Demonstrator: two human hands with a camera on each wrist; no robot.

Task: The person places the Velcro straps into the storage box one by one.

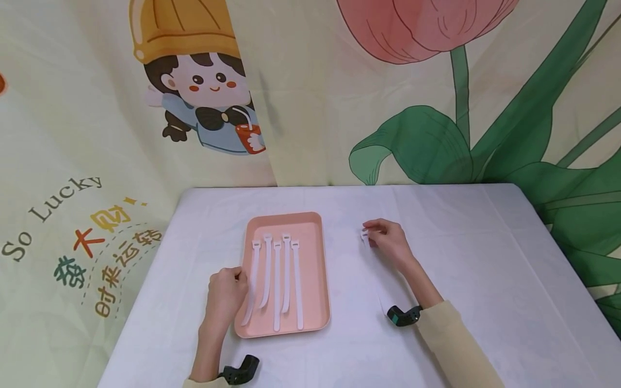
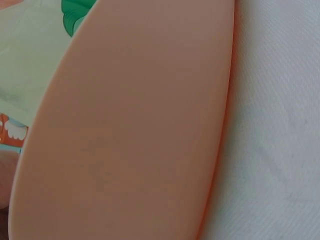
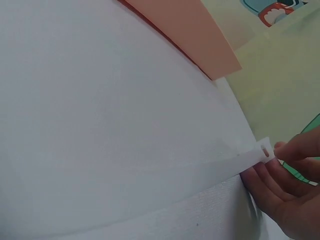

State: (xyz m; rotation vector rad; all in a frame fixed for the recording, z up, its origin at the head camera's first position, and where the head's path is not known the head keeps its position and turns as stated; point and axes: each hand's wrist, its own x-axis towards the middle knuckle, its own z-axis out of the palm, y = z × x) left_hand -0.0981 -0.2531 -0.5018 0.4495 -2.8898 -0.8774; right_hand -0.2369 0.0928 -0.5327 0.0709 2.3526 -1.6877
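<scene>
A pink tray (image 1: 310, 269) lies on the white table, with several white cable straps (image 1: 276, 285) side by side in it, slotted heads toward the far end. My left hand (image 1: 227, 293) grips the tray's left rim with curled fingers. The left wrist view is mostly filled by the tray's side wall (image 2: 130, 120), a fingertip (image 2: 6, 177) showing at its left edge. Right of the tray, my right hand (image 1: 390, 242) pinches another white cable strap (image 3: 235, 162) by its slotted head, between thumb and fingers. From there the strap's long tail runs back toward the wrist, over the table.
The table (image 1: 485, 258) has a white cover, its far edge meeting a printed backdrop (image 1: 310, 97) with a cartoon figure and a tulip. Each wrist wears a black camera band, such as the right wristband (image 1: 404, 316).
</scene>
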